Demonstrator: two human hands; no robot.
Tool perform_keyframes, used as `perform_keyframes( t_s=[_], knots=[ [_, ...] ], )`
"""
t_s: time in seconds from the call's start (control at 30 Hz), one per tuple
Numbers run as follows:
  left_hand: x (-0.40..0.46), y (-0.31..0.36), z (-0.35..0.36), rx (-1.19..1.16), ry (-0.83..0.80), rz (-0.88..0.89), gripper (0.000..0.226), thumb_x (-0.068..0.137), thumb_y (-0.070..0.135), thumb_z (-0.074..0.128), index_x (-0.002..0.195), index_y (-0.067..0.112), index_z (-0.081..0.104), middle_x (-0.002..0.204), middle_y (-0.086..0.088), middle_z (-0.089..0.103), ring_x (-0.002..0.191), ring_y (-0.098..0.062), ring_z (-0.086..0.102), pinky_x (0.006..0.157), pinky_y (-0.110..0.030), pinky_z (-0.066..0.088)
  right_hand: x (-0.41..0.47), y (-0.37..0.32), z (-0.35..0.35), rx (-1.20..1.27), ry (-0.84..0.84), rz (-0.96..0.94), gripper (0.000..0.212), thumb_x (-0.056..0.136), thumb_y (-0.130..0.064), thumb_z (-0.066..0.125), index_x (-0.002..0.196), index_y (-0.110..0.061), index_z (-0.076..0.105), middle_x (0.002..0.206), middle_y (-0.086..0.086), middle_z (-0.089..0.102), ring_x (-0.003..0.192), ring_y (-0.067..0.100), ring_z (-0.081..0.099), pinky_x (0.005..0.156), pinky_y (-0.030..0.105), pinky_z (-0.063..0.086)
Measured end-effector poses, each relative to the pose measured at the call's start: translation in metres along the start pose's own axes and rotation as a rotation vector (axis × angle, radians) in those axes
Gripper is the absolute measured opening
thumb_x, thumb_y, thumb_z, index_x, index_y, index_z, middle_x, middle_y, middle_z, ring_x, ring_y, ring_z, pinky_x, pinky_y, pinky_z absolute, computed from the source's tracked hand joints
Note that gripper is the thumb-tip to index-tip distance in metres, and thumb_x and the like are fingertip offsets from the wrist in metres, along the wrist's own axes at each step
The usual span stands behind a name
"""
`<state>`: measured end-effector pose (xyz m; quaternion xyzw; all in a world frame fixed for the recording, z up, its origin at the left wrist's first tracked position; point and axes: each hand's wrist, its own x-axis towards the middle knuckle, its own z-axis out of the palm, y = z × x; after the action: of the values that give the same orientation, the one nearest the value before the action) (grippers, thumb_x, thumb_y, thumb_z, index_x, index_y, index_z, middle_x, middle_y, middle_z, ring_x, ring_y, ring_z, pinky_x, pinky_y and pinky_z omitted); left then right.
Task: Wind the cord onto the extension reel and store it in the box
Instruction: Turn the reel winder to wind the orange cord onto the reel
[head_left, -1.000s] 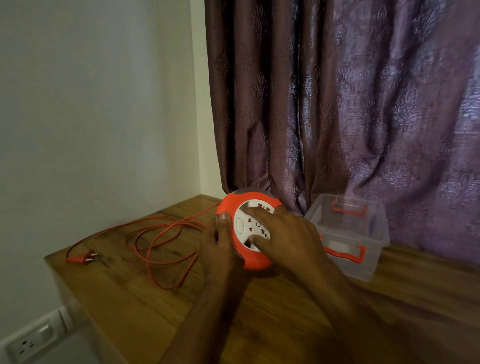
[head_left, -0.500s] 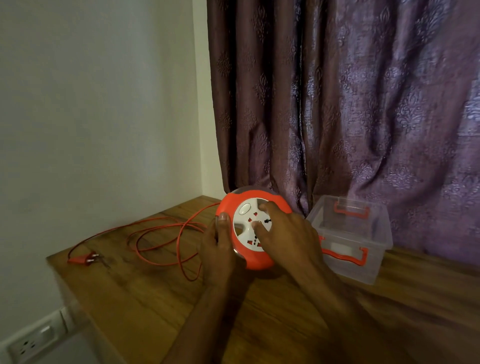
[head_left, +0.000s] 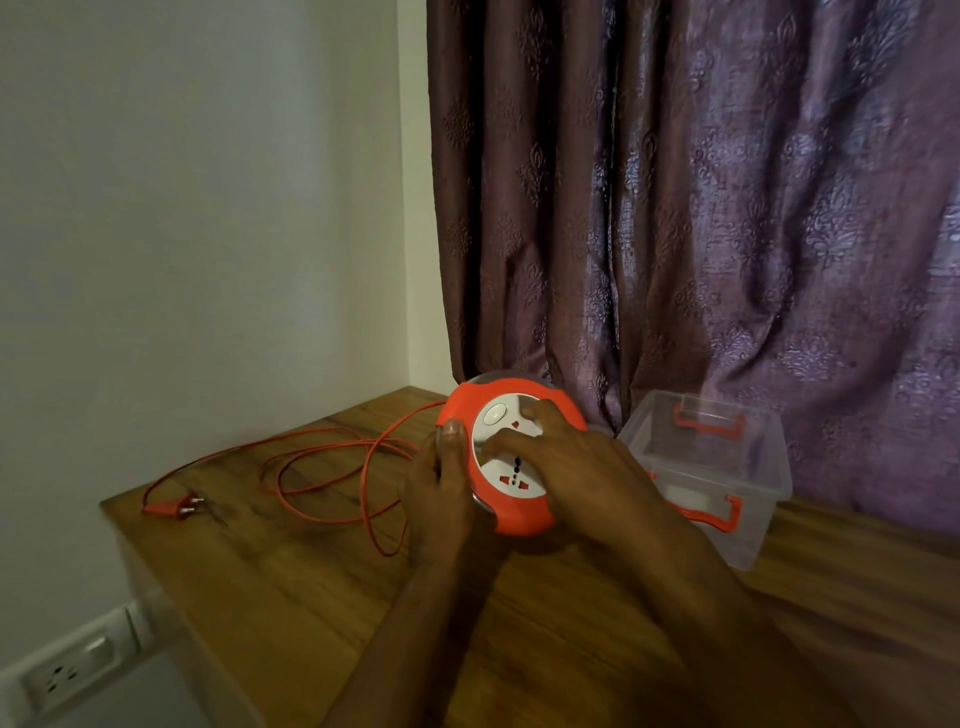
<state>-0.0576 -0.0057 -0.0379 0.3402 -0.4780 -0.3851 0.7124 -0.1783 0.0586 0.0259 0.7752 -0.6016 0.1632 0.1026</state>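
Observation:
A round orange extension reel with a white socket face stands tilted on the wooden table. My left hand grips its left rim, thumb on the edge. My right hand lies over the white face, fingers pressed on it. The orange cord runs from the reel's left side and lies in loose loops on the table. Its plug rests near the table's left edge. A clear plastic box with orange latches stands open just right of the reel.
A purple patterned curtain hangs behind the table. A white wall runs along the left side. A wall socket sits low at the lower left, below the table's edge.
The reel's white face has turned under my right hand. The cord loops have shrunk and drawn toward the reel. The plug has barely shifted.

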Motion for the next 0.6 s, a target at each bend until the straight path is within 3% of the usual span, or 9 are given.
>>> perform_keyframes(
  t_s=[0.1, 0.27, 0.4, 0.5, 0.57, 0.6],
  knots=[
    [0.000, -0.001, 0.000, -0.006, -0.011, 0.006, 0.030, 0.084, 0.057, 0.045, 0.090, 0.037, 0.066, 0.074, 0.023, 0.074, 0.070, -0.002, 0.073, 0.051, -0.012, 0.052, 0.000, 0.002, 0.000, -0.021, 0.005, -0.015, 0.056, 0.086, -0.021, 0.053, 0.130, -0.052, 0.036, 0.154, -0.004, 0.015, 0.126, 0.033, 0.039, 0.095, 0.040, 0.041],
    [0.001, -0.006, -0.001, 0.012, -0.011, 0.010, 0.026, 0.092, 0.050, 0.047, 0.090, 0.034, 0.068, 0.075, 0.014, 0.075, 0.069, -0.006, 0.073, 0.050, -0.014, 0.053, -0.001, 0.006, 0.002, -0.009, 0.009, -0.004, 0.046, 0.090, -0.039, 0.051, 0.131, -0.053, 0.034, 0.149, -0.002, 0.019, 0.122, 0.031, 0.042, 0.095, 0.039, 0.042],
    [0.000, -0.005, 0.001, 0.018, -0.027, -0.023, 0.030, 0.090, 0.055, 0.049, 0.083, 0.034, 0.070, 0.086, -0.001, 0.078, 0.069, -0.008, 0.074, 0.054, -0.017, 0.055, 0.000, 0.011, 0.003, -0.051, 0.045, 0.017, 0.060, 0.089, -0.028, 0.053, 0.132, -0.059, 0.026, 0.133, 0.001, 0.030, 0.106, 0.028, 0.053, 0.081, 0.035, 0.044],
    [-0.005, -0.001, 0.000, 0.037, -0.059, -0.007, 0.075, 0.068, 0.082, 0.045, 0.106, 0.023, 0.071, 0.108, -0.007, 0.074, 0.084, -0.005, 0.071, 0.069, -0.019, 0.056, 0.001, 0.013, 0.004, -0.047, 0.048, 0.026, 0.063, 0.087, -0.033, 0.057, 0.133, -0.060, 0.024, 0.128, 0.000, 0.035, 0.105, 0.024, 0.053, 0.078, 0.033, 0.044],
    [-0.007, 0.000, 0.000, -0.016, -0.083, 0.007, 0.086, 0.066, 0.084, 0.046, 0.112, 0.015, 0.068, 0.116, -0.015, 0.071, 0.087, -0.006, 0.072, 0.069, -0.020, 0.057, 0.003, 0.015, 0.005, -0.032, 0.056, 0.041, 0.062, 0.085, -0.039, 0.058, 0.133, -0.060, 0.024, 0.129, 0.000, 0.037, 0.108, 0.023, 0.052, 0.079, 0.033, 0.045],
    [-0.008, 0.004, 0.000, 0.026, -0.092, 0.037, 0.097, 0.060, 0.091, 0.044, 0.115, 0.014, 0.067, 0.121, -0.014, 0.068, 0.096, -0.007, 0.070, 0.078, -0.025, 0.058, 0.003, 0.017, 0.006, -0.028, 0.064, 0.052, 0.063, 0.083, -0.042, 0.058, 0.132, -0.061, 0.023, 0.130, -0.001, 0.038, 0.108, 0.023, 0.052, 0.079, 0.033, 0.044]
  ],
)
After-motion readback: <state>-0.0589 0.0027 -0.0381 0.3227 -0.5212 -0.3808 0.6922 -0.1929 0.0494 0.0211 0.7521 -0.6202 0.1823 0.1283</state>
